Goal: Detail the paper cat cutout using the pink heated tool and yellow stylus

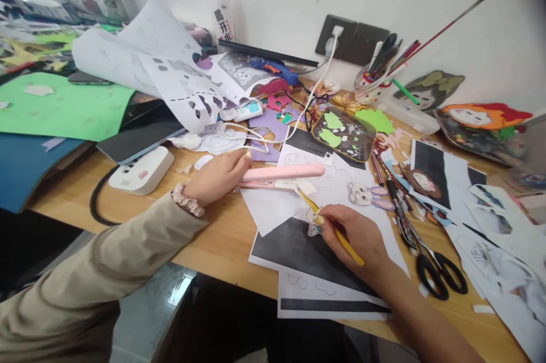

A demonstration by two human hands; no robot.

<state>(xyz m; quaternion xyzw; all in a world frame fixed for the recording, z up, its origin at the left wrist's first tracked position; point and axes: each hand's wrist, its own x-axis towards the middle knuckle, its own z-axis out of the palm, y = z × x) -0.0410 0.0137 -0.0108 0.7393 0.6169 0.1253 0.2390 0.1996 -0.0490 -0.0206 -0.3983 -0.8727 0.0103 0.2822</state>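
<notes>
My left hand is closed around the rear of a pink hair straightener, whose two arms stand slightly apart over the papers. Between the fingers of my right hand are yellow tweezers, slanting up to the left. At their tip, near the straightener's front end, is a small white paper piece. A small drawn paper cutout shows beside my right fingertips; whether they touch it I cannot tell. Below lie a white sheet and a black sheet. A rabbit-head cutout lies right of the straightener.
Black-handled scissors and a black marker lie on the right. A tray holds green scraps. A white cable runs from the wall socket across the table. At left are a white power strip and a green sheet.
</notes>
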